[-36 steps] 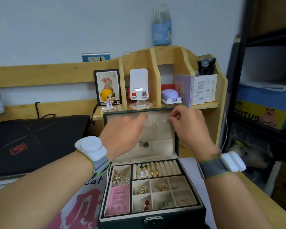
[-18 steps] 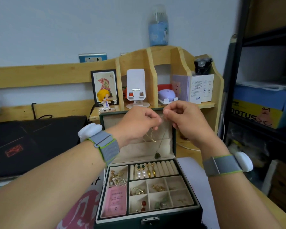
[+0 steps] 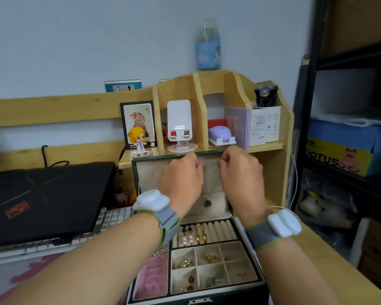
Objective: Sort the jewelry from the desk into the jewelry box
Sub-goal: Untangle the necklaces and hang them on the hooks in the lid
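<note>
While both hands are up at the open lid of the jewelry box [image 3: 246,285], the step in hand looks like hanging a necklace on the lid's inner panel; not yet seated, as far as I can tell.

Largest first: wooden desk organizer [image 3: 220,84] behind the box, black laptop [image 3: 44,199] off to the left with a keyboard [image 3: 110,219] poking out under it. Box sits open at front centre, lid [image 3: 145,177] upright, tray below already holding earrings on the ring rolls [image 3: 220,230], rings and small pieces in the square compartments.

Left hand [image 3: 180,177] and right hand [image 3: 242,172] are side by side near the lid's top edge, fingers curled in, each apparently pinching one end of the pendant necklace [image 3: 211,192]. The chain is very thin and blurred, so exact contact at the fingertips is not resolvable; I judge a pinch from the pose. The chain runs down from the gap between the hands, and the green pendant [image 3: 207,203] hangs below them, in front of the lid lining, above the tray.

Next move, my read: hook or clasp the chain at the top of the lid. Needs fine fingertip control, both ends kept taut, the pendant allowed to settle flat against the lining. Risk: the chain slips and drops into the tray, tangling with the earrings.
</note>
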{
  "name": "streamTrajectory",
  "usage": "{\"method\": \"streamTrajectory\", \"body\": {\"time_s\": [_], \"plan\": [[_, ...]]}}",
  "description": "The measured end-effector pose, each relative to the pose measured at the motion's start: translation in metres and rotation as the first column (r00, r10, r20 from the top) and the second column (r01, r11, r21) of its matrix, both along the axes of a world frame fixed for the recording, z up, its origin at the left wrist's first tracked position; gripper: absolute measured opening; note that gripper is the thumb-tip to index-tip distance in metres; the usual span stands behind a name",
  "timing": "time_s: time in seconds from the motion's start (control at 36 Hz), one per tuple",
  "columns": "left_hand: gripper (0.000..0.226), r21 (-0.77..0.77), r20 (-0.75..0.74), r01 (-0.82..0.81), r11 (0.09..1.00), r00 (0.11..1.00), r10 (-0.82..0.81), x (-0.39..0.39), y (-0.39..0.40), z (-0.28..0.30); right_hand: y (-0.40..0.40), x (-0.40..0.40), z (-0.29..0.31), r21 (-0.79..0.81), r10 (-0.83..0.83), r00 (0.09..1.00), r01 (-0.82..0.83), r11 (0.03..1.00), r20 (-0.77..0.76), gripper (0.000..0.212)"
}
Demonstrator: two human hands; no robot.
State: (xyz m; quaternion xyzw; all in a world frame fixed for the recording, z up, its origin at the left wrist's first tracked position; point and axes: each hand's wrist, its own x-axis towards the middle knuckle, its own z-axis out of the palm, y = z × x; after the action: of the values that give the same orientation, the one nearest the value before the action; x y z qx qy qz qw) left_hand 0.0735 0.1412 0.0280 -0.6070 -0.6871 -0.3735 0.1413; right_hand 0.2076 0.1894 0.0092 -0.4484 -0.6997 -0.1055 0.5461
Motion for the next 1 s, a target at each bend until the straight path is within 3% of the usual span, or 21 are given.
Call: {"method": "streamTrajectory", "body": {"time_s": [0.17,0.33,0.47,0.64,0.89,1.0], "plan": [[0.024,0.022,0.099,-0.038,0.999,0.994,0.036,0.005,0.006,-0.003,0.010,-0.003,-0.019,0.112,-0.021,1.000,0.020,0.994,0.013,0.014],[0.020,0.027,-0.054,-0.053,0.998,0.997,0.054,0.001,0.003,-0.001,0.015,-0.008,-0.023,0.133,-0.054,0.996,0.044,0.990,0.077,0.012],[0.018,0.013,-0.064,-0.029,1.000,0.998,0.029,0.003,0.004,0.000,0.019,-0.012,-0.029,0.152,-0.108,0.990,0.093,0.984,0.089,0.009],[0.020,0.000,0.030,-0.030,1.000,0.999,0.030,0.005,0.004,-0.001,0.021,-0.008,-0.031,0.180,-0.072,0.995,0.059,0.982,0.065,0.011],[0.036,-0.005,0.307,-0.069,0.998,0.949,0.067,-0.002,0.007,-0.011,0.024,-0.003,-0.034,0.238,0.018,0.997,-0.034,0.971,0.071,0.014],[0.037,0.031,0.329,-0.071,0.997,0.943,0.057,-0.005,0.008,-0.014,0.022,-0.003,-0.037,0.236,0.038,0.998,-0.051,0.970,0.058,0.008]]}}
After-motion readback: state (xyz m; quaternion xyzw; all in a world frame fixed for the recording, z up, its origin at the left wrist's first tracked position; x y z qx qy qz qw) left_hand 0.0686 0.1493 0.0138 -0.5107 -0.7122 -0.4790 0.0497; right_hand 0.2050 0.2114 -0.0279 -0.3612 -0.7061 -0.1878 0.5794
